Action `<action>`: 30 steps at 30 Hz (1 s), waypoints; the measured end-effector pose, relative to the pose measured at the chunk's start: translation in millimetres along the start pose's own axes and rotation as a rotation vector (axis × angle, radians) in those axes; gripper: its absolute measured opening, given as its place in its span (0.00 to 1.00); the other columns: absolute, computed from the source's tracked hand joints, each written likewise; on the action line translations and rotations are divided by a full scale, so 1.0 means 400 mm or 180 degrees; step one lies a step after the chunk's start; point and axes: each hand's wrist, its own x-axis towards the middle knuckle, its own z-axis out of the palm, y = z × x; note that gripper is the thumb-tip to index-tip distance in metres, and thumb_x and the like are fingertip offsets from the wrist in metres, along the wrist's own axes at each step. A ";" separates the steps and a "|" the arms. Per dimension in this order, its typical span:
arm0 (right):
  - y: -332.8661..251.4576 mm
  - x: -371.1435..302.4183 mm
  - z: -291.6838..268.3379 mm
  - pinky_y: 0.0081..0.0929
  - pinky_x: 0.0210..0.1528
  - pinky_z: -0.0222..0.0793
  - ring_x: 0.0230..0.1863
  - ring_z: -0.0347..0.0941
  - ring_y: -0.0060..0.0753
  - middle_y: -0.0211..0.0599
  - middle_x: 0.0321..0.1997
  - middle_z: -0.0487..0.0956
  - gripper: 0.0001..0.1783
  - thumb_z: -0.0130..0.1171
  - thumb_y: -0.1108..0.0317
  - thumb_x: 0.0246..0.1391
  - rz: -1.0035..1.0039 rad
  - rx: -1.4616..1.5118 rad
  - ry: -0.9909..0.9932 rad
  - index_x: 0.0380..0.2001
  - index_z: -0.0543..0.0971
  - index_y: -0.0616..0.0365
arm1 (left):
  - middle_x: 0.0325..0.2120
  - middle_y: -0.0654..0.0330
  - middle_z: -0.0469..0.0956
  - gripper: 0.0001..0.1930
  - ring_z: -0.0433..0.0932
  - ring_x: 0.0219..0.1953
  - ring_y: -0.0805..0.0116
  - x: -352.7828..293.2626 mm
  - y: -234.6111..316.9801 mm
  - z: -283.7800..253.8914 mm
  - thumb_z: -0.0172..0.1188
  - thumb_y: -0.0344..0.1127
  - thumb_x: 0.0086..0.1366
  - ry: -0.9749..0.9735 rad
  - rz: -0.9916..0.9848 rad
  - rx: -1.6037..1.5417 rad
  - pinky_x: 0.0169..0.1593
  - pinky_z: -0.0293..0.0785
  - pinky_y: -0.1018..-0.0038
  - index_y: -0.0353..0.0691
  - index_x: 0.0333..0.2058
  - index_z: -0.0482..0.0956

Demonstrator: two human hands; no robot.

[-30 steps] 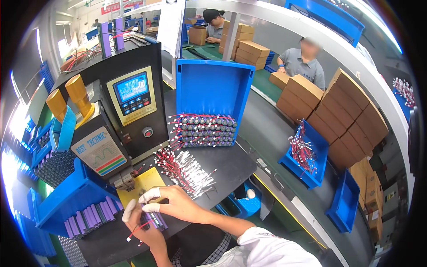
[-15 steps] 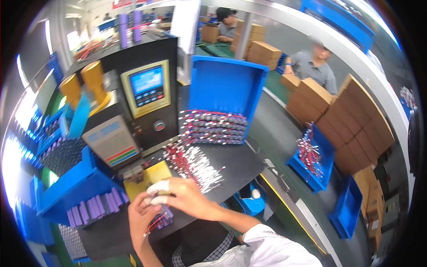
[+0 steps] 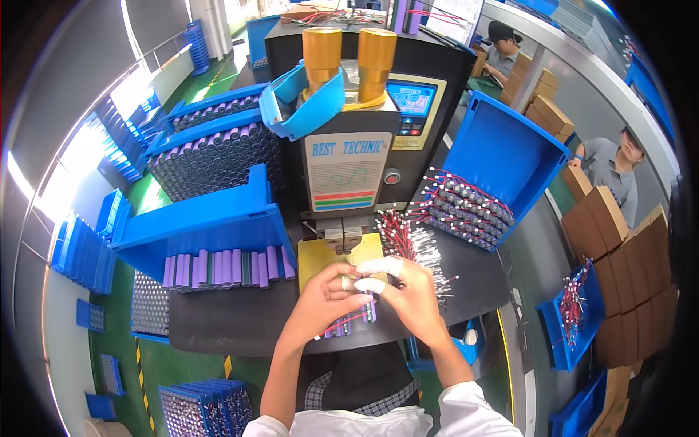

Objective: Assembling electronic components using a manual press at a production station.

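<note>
Over the front of the table my left hand (image 3: pixel 320 302) and my right hand (image 3: pixel 411 295) meet, fingertips pinched together. White finger covers wrap my right thumb and forefinger. A purple battery cell (image 3: pixel 370 309) shows between the hands, its upper end hidden by the fingers. A red wire (image 3: pixel 348 320) runs beside my left palm. Other purple cells partly show beneath my left hand. Just behind my fingertips are a yellow plate (image 3: pixel 370 246) and the metal head (image 3: pixel 342 237) of a black machine with a small screen.
Left, a tipped blue bin (image 3: pixel 204 233) stands behind a row of purple cells (image 3: pixel 226 268). Right of the machine lie red and white wire leads (image 3: pixel 422 251) and a blue tray (image 3: pixel 502 146) with stacked wired cells. Two people sit beyond, among cardboard boxes (image 3: pixel 604 218).
My view has swung left, so the machine and table now sit further right in it. Both hands stay together at the front of the table, still pinching.
</note>
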 end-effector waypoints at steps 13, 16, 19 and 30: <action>0.068 -0.030 0.048 0.34 0.43 0.73 0.42 0.79 0.45 0.43 0.45 0.81 0.20 0.62 0.72 0.51 -0.1308 -0.1359 0.0447 0.49 0.78 0.60 | 0.37 0.52 0.81 0.12 0.81 0.40 0.71 0.040 -0.058 0.046 0.61 0.20 0.59 0.1362 0.1038 0.0726 0.43 0.78 0.77 0.30 0.42 0.72; 0.070 -0.023 0.050 0.35 0.45 0.73 0.45 0.78 0.45 0.42 0.47 0.80 0.22 0.60 0.76 0.49 -0.1300 -0.1598 0.0360 0.51 0.77 0.59 | 0.36 0.52 0.82 0.09 0.81 0.41 0.70 0.051 -0.088 0.048 0.62 0.21 0.59 0.1762 0.1262 0.1015 0.45 0.77 0.76 0.29 0.39 0.75; 0.063 -0.020 0.043 0.36 0.46 0.73 0.46 0.77 0.45 0.42 0.49 0.79 0.25 0.58 0.79 0.47 -0.1264 -0.1905 0.0230 0.52 0.76 0.57 | 0.34 0.53 0.82 0.09 0.81 0.39 0.72 0.064 -0.105 0.058 0.63 0.21 0.58 0.2107 0.1538 0.1373 0.44 0.77 0.77 0.29 0.38 0.76; 0.073 -0.018 0.043 0.36 0.46 0.72 0.46 0.77 0.43 0.41 0.50 0.78 0.30 0.57 0.80 0.44 -0.1243 -0.2057 0.0053 0.56 0.73 0.58 | 0.28 0.56 0.81 0.08 0.81 0.35 0.74 0.070 -0.120 0.069 0.63 0.21 0.57 0.2481 0.1769 0.1820 0.41 0.76 0.77 0.30 0.36 0.75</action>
